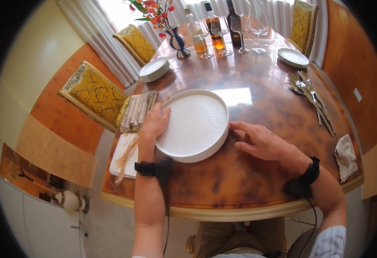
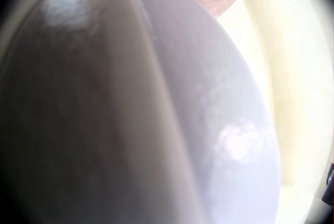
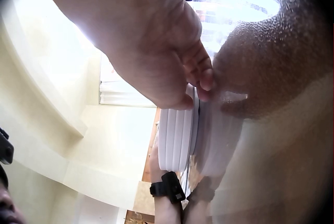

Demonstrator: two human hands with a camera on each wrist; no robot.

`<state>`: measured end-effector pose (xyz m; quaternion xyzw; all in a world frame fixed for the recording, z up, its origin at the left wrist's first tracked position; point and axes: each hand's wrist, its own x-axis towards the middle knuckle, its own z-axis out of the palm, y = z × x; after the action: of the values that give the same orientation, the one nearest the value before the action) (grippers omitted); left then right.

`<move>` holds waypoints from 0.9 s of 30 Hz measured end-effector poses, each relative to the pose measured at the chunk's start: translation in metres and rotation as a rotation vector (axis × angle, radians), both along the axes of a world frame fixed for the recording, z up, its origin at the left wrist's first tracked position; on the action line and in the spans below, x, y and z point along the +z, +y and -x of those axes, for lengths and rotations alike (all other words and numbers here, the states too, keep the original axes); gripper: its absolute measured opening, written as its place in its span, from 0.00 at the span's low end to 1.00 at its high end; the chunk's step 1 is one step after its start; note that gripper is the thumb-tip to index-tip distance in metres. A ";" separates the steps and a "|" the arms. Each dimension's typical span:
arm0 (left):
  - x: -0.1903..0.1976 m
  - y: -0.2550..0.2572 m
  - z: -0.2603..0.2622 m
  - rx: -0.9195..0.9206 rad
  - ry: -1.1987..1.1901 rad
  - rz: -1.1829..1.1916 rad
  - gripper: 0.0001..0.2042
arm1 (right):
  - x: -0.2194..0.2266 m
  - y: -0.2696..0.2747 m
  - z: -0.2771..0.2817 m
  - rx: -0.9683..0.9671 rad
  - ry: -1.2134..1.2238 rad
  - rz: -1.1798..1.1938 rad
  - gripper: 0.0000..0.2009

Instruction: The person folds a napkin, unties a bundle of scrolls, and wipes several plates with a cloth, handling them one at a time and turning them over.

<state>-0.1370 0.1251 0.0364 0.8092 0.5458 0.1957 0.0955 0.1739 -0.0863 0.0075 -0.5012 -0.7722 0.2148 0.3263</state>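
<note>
A stack of large white plates (image 1: 195, 124) sits on the glossy round wooden table (image 1: 248, 185) right in front of me. My left hand (image 1: 156, 122) lies against the stack's left rim, fingers resting along its edge. My right hand (image 1: 257, 139) lies flat on the table, its fingertips (image 1: 233, 125) touching the stack's right edge. The left wrist view is filled by the blurred white plate (image 2: 156, 119). In the right wrist view the right hand (image 3: 156, 52) meets the ribbed side of the stack (image 3: 177, 140), which is mirrored in the tabletop.
Folded napkins (image 1: 139, 111) and a white cloth (image 1: 126, 155) lie at the left. Small plate stacks (image 1: 154, 69) (image 1: 293, 56), cutlery (image 1: 311, 94), bottles (image 1: 214, 30), wine glasses (image 1: 257, 30) and a flower vase (image 1: 177, 43) stand farther back. Yellow chairs (image 1: 96, 94) surround the table.
</note>
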 end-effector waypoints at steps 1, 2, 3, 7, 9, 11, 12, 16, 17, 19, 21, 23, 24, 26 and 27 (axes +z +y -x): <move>0.000 0.000 0.000 0.000 -0.003 0.005 0.22 | 0.003 -0.001 0.001 -0.004 -0.001 0.013 0.28; 0.000 0.000 0.000 0.001 -0.006 0.009 0.22 | 0.004 -0.002 0.001 -0.007 -0.003 0.026 0.28; 0.000 0.001 0.001 0.001 -0.010 0.014 0.22 | 0.003 -0.001 0.001 -0.007 -0.002 0.014 0.28; -0.002 0.001 0.001 -0.003 -0.015 0.003 0.22 | 0.013 -0.004 0.003 -0.019 -0.024 0.099 0.28; -0.001 0.001 0.001 -0.006 -0.013 -0.001 0.22 | 0.018 -0.005 0.004 -0.027 -0.035 0.157 0.27; 0.000 -0.001 0.000 0.000 -0.014 0.007 0.22 | 0.019 -0.006 0.004 -0.031 -0.034 0.164 0.28; 0.001 -0.002 0.000 0.004 -0.014 0.011 0.22 | 0.018 -0.005 0.004 -0.030 -0.036 0.158 0.28; -0.001 0.000 0.001 -0.002 -0.020 0.002 0.22 | 0.016 -0.004 0.003 -0.025 -0.038 0.147 0.28; -0.001 0.001 0.001 -0.003 -0.021 0.001 0.22 | 0.015 -0.004 0.003 -0.023 -0.037 0.148 0.28; -0.002 0.001 0.001 -0.003 -0.021 0.000 0.22 | 0.014 -0.003 0.002 -0.019 -0.035 0.143 0.27; -0.002 0.001 0.001 -0.002 -0.017 -0.003 0.22 | 0.014 -0.003 0.003 -0.018 -0.034 0.144 0.27; -0.001 0.001 0.001 0.001 -0.008 0.001 0.22 | 0.015 -0.004 0.003 -0.020 -0.035 0.151 0.27; -0.001 0.001 0.001 0.002 -0.003 0.003 0.22 | 0.012 -0.003 0.002 -0.015 -0.025 0.104 0.27; -0.001 0.001 0.000 0.007 -0.006 0.006 0.22 | 0.001 0.000 0.000 -0.006 -0.005 0.008 0.28; -0.001 0.001 0.000 0.010 -0.007 0.008 0.22 | 0.001 0.000 0.000 -0.007 -0.008 0.008 0.28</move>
<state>-0.1373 0.1257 0.0352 0.8054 0.5501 0.1969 0.0997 0.1739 -0.0866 0.0082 -0.5060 -0.7709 0.2147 0.3219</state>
